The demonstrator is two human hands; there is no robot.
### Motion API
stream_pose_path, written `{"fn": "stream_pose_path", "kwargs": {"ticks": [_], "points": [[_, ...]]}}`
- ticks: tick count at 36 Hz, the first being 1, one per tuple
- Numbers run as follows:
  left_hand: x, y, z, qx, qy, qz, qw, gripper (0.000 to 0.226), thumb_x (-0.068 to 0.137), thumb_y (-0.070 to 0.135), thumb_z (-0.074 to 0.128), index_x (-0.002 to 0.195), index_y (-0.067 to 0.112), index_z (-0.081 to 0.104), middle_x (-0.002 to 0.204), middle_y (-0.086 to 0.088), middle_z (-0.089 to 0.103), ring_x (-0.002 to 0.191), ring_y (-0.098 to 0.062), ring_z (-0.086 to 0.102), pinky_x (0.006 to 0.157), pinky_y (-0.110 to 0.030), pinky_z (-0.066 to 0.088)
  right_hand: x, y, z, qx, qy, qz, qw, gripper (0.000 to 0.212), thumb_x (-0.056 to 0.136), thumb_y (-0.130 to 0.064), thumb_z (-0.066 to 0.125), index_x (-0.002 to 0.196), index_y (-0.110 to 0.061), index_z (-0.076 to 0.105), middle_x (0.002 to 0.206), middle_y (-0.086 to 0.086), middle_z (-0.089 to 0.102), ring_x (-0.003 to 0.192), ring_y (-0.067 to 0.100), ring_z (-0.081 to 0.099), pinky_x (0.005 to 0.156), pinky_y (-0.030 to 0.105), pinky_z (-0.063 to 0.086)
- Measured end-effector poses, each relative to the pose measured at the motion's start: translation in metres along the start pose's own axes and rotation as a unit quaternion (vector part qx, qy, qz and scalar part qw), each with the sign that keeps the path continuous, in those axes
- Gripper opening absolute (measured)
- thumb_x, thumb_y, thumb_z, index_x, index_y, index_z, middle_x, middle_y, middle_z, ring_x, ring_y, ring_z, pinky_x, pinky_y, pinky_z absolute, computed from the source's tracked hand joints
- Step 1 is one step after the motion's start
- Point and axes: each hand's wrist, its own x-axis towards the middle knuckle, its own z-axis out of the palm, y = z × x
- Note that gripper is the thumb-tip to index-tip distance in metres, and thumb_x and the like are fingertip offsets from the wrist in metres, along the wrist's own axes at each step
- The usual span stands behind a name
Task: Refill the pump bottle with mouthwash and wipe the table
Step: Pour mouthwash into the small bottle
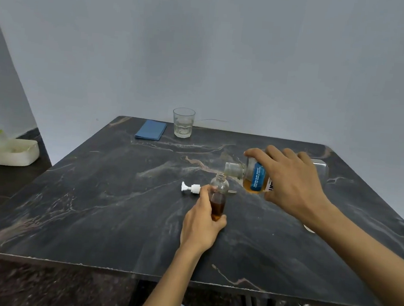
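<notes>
Here the small clear pump bottle (217,198) stands upright near the middle of the dark marble table (94,204), open at the neck and roughly half full of amber liquid. It looks like thin plastic, light and easily tipped, with a narrow mouth, so it wants steadying low on the body, which is where the left hand (202,223) has it: fingers and thumb closed around the lower half, forearm reaching in from the near edge. The mouthwash bottle (255,177) is the heavier piece, a broad clear container with a blue label and amber liquid pooled along its lower side; its smooth walls could slip if wet, and I judge a wide grasp across the body the safest hold. The right hand (291,180) grips it that way from above, fingers spread and curled over the far side, thumb on the near side, wrist turned so the bottle lies nearly level with its wide uncapped mouth just above and to the right of the small neck. No stream is visible between the two mouths. The wide mouth against the narrow neck makes spilling likely, so a slow tilt seems called for. The white pump head (191,188) lies on its side just left of the small bottle. A folded blue cloth (151,130) and a drinking glass (183,122) sit at the far edge, well apart from the hands.
</notes>
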Motion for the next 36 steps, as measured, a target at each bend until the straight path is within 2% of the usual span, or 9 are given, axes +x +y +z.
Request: {"fn": "stream_pose_path", "kwargs": {"ticks": [12,17,30,36], "points": [[-0.0002,-0.0001,-0.0003,-0.001,0.0,0.004,1.0,0.069,0.082,0.027,0.068,0.119,0.048,0.014,0.129,0.001,0.053,0.114,-0.021,0.055,0.087,-0.03,0.042,0.0017,0.0003,-0.0001,-0.005,-0.005,0.002,1.0,0.093,0.064,-0.027,0.082,0.129,-0.042,0.018,0.118,-0.004,0.053,0.102,0.021,0.052,0.09,0.04,0.041],[-0.0001,-0.0005,-0.0005,-0.004,-0.007,0.004,1.0,0.069,0.083,0.027,0.067,0.127,0.041,0.016,0.131,0.001,0.051,0.115,-0.02,0.054,0.089,-0.03,0.042,0.0006,-0.0001,-0.0019,-0.002,-0.011,0.0,1.0,0.091,0.067,-0.028,0.081,0.133,-0.041,0.019,0.12,-0.004,0.051,0.104,0.021,0.051,0.091,0.038,0.039],[0.0008,-0.0018,0.0016,0.001,0.001,0.003,1.0,0.069,0.082,0.028,0.068,0.124,0.043,0.016,0.127,0.002,0.054,0.111,-0.019,0.055,0.082,-0.024,0.037,0.0006,-0.0003,-0.0021,-0.011,-0.007,-0.002,1.0,0.092,0.066,-0.025,0.081,0.13,-0.041,0.017,0.115,-0.005,0.051,0.099,0.02,0.052,0.088,0.038,0.04],[0.0014,-0.0026,0.0014,0.001,-0.001,0.002,1.0,0.069,0.082,0.029,0.068,0.127,0.04,0.017,0.127,0.001,0.053,0.111,-0.02,0.055,0.086,-0.029,0.041,0.0006,-0.0004,-0.002,-0.004,-0.003,-0.004,1.0,0.092,0.064,-0.025,0.082,0.131,-0.04,0.021,0.113,-0.004,0.053,0.098,0.021,0.052,0.087,0.038,0.04]]}}
